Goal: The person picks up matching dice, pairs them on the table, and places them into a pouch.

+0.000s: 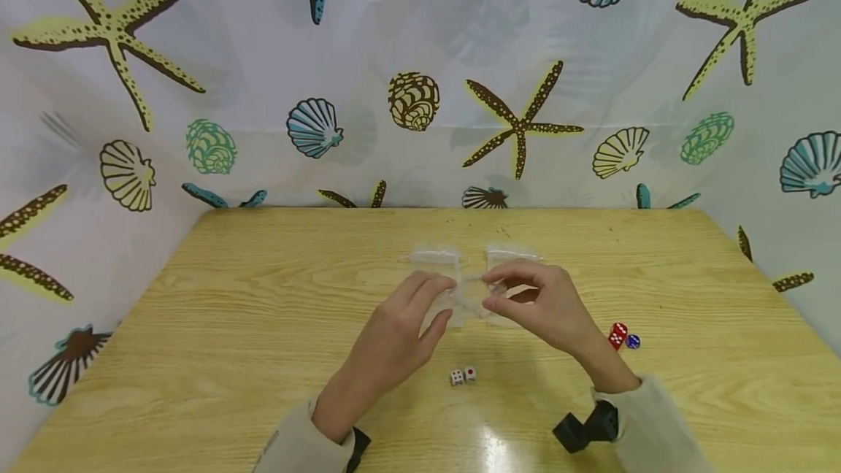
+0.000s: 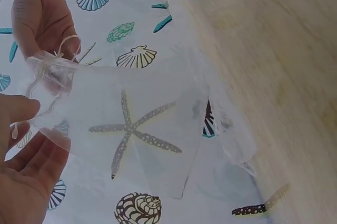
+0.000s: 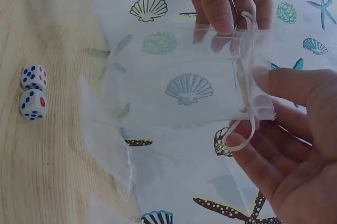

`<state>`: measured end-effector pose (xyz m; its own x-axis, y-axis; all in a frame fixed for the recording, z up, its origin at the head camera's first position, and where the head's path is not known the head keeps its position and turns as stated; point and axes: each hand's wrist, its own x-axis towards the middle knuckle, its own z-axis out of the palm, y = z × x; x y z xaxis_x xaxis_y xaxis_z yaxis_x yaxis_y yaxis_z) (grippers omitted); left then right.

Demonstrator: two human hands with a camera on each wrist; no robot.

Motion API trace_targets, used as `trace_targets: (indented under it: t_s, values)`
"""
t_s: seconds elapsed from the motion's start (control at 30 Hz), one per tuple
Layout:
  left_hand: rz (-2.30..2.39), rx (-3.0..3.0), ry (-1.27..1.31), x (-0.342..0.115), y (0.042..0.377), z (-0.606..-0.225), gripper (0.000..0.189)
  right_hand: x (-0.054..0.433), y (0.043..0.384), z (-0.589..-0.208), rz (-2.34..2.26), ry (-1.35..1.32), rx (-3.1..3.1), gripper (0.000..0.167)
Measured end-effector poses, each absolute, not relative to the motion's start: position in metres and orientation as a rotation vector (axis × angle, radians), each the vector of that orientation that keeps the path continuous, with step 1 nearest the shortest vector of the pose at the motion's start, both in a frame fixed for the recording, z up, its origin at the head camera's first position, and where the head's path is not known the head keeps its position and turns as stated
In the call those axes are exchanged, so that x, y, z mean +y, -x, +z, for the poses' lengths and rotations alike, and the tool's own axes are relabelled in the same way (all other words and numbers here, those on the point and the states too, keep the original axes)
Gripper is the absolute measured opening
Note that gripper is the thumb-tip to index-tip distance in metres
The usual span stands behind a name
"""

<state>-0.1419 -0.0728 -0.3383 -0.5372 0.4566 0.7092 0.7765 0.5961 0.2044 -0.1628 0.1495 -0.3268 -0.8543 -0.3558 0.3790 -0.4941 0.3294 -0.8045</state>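
A small sheer white drawstring bag (image 2: 152, 92) hangs between my two hands, its gathered mouth toward me. My left hand (image 1: 397, 331) holds one side of the mouth, with the thumb in front and fingers showing through the mesh behind in the right wrist view. Opposite it, my right hand (image 1: 535, 301) pinches the other side, beside a thin cord loop (image 3: 245, 142). No contents show inside the bag. Two more sheer bags, a left one (image 1: 434, 258) and a right one (image 1: 515, 252), lie flat on the table behind the hands, partly covered by them.
Two white dice (image 1: 463, 375) sit touching on the wooden table (image 1: 263, 298), nearer me than the hands. Red dice (image 1: 617, 336) and a blue die (image 1: 633, 341) lie beside my right wrist. A cloth printed with shells and starfish (image 1: 368, 42) rises behind the table.
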Motion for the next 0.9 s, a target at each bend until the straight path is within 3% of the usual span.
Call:
trace_targets:
  t_s: [0.37,0.7,0.9]
  values:
    - [-0.711,-2.113,0.986,-0.068,0.138,-0.334,0.048,0.138,0.159,-0.328,1.374,-0.753,-2.342,0.035]
    - [-0.545,-2.123,0.895,-0.063,0.139,-0.34,0.033,0.124,0.154,-0.337,0.798,-0.775,-2.239,0.038]
    - [-0.508,-2.201,0.765,-0.064,0.14,-0.348,0.025,0.119,0.153,-0.341,0.702,-0.81,-2.203,0.04]
